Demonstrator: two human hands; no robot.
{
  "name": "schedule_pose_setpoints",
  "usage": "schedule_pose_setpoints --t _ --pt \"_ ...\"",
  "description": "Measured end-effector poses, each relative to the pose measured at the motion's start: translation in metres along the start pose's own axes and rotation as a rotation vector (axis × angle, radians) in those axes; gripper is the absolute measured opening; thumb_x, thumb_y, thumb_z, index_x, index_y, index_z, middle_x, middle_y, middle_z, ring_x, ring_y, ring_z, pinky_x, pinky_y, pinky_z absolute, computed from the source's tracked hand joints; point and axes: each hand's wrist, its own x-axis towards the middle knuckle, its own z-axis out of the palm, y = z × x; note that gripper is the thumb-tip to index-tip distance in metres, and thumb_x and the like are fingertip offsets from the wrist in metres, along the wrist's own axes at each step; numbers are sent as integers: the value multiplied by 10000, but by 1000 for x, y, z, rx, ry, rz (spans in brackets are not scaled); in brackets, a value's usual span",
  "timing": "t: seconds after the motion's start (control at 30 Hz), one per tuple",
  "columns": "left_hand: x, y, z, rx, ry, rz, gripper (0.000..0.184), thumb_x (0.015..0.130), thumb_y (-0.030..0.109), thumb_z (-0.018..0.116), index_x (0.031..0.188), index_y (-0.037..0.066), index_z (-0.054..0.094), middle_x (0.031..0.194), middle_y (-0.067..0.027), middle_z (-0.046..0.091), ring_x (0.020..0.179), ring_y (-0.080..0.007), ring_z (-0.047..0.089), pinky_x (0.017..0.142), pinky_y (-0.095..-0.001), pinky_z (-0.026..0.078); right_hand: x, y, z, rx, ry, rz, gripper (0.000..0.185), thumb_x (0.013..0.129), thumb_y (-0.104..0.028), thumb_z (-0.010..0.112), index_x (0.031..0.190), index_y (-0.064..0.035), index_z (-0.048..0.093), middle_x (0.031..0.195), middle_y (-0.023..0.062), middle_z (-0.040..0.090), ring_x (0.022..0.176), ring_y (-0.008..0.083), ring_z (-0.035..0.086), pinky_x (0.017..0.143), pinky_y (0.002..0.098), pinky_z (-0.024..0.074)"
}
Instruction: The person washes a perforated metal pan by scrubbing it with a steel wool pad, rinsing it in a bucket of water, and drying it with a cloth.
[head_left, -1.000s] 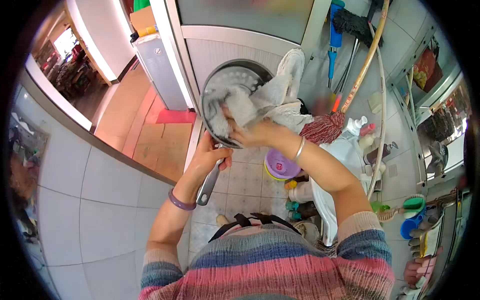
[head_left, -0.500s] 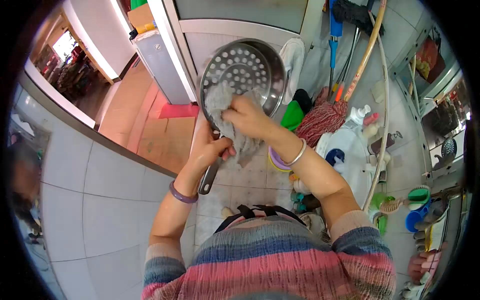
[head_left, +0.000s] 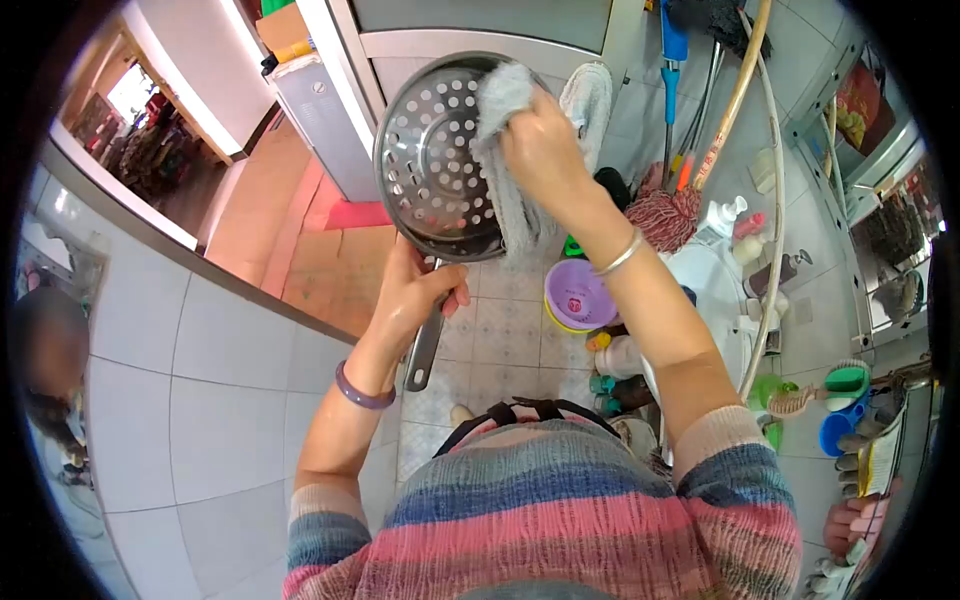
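A round steel colander (head_left: pixel 435 150) with rows of holes and a long handle (head_left: pixel 424 352) is held up in front of me, its hollow facing me at a tilt. My left hand (head_left: pixel 412 295) grips it where the handle meets the rim, fingers closed. A grey-white cloth (head_left: pixel 508 195) is bunched in my right hand (head_left: pixel 545 145), which is closed around it at the colander's upper right rim. Part of the cloth hangs down over the right side of the bowl and hides some of the rim there.
A purple basin (head_left: pixel 580 295) sits on the tiled floor below. To the right stand a red mop (head_left: pixel 668 215), long poles, a hose (head_left: pixel 775 200) and several bottles (head_left: pixel 720 215). A framed door (head_left: pixel 480 42) is ahead; a tiled wall (head_left: pixel 230 400) runs along the left.
My right hand and the cloth have moved up and right, from the colander's lower side to its upper right rim. The colander has turned and shifted slightly left, showing more holes.
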Motion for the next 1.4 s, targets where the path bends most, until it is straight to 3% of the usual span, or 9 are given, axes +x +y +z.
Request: schedule_pose_setpoints --t 0.17,0.3,0.43,0.5,0.67,0.9,1.07,1.2,1.4 --pt "3 -7 -12 171 27 30 528 717 -136 534 1197 -20 348 837 -154 565 503 -200 581 370 -269 418 -20 -60 9 700 -442 32 410 762 -80 549 1152 45 520 1089 215 593 993 386 559 919 397 423" --pt "-6 -6 -23 167 50 119 483 732 -136 554 1160 -37 353 883 -147 537 532 -206 601 361 -257 408 -39 -14 -1 107 -599 -225 225 721 -109 599 900 27 610 931 129 601 863 314 580 780 385 460" --pt "-4 0 -20 194 91 138 469 726 -144 549 1142 -44 359 902 -158 534 522 -199 595 360 -259 407 -29 -7 0 -302 -378 -412 108 687 -131 607 707 -25 612 804 96 561 763 250 568 709 375 453" --pt "-4 0 -19 201 104 145 469 720 -145 548 1137 -43 359 901 -163 538 518 -197 593 360 -259 406 -40 -35 9 -111 -636 -257 156 692 -110 620 815 -16 631 898 119 593 863 305 583 765 389 453" --pt "1 -5 -23 187 126 153 435 702 -150 549 1074 -31 358 828 -155 563 501 -187 582 361 -256 398 -48 -49 33 602 -392 -169 191 715 -97 602 883 -19 648 928 121 585 913 294 559 810 414 447" --pt "-13 -6 -21 236 170 148 406 705 -152 550 1048 -30 370 814 -137 575 489 -170 580 360 -250 395 -43 2 7 -261 -391 -331 145 738 -117 571 790 3 634 922 82 564 899 272 515 769 357 450" --pt "-8 -5 -24 233 146 233 429 712 -161 530 1085 -27 367 780 -144 575 484 -175 572 364 -241 394 -67 -34 31 280 -400 -277 170 704 -89 590 850 -27 654 1024 76 568 910 258 509 822 328 438" --pt "-14 -11 -29 221 150 204 467 716 -168 518 1130 -18 360 762 -145 578 512 -178 585 374 -237 399 -47 14 13 -234 -317 -400 172 657 -118 627 800 -25 648 1033 38 570 907 237 508 782 315 454" --pt "-14 -9 -35 256 68 211 282 725 -139 522 996 -78 479 670 -135 597 483 -155 557 383 -230 392 -59 -43 4 6 -400 -322 153 660 -89 588 792 -40 648 1022 25 571 919 235 500 791 341 449"
